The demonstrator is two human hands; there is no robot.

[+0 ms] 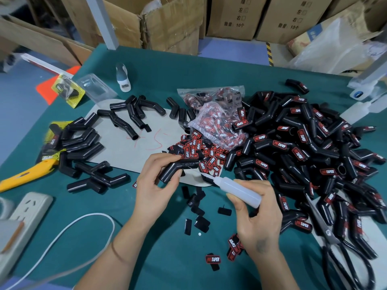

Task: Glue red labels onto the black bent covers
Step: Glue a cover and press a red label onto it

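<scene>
Your left hand point(156, 181) grips a black bent cover point(178, 167): the fingers point(167, 159) curl over its top at the bend and the thumb presses from below, so the cover hangs clear of the desk point(159, 254). Your right hand point(258, 216) is clamped on a glue bottle point(240, 190), fingers wrapped round its body, thumb along the near side. Its nozzle points left toward the cover's lower end, just beside your left fingers; whether the tip touches the cover you cannot tell. Loose red labels point(196, 150) lie in a heap just beyond your left fingers, with a bag point(217, 126) of more behind it. Labelled covers point(303, 147) pile up right of the bottle. Plain covers point(83, 147) sit well left of your left hand. One label point(213, 259) lies near your right wrist.
</scene>
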